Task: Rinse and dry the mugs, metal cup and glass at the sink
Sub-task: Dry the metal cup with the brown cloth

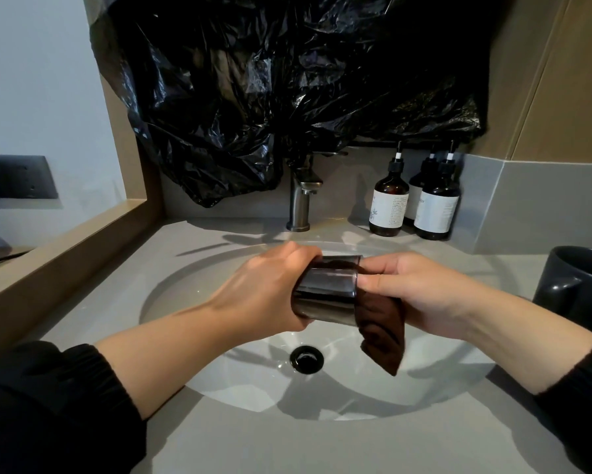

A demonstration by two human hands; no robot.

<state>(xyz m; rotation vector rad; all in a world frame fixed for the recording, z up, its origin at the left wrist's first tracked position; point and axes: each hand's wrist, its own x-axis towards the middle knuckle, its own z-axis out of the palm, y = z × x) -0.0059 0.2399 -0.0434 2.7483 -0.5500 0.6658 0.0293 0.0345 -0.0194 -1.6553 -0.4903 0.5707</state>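
Nearby, mug (574, 285) and bottles (390, 203) border sink (185, 289); left hand (263, 285) grips glass (325, 285), right hand (414, 289) pinches cloth (383, 333).

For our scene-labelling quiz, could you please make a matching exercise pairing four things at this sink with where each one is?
Things:
1 glass
2 brown cloth
3 dark mug
4 pump bottles

Places:
A back of the counter, right of the faucet
B gripped by the left hand over the sink
C counter's far right
D pinched by the right hand, tucked into the glass

Pairs: 1-B; 2-D; 3-C; 4-A
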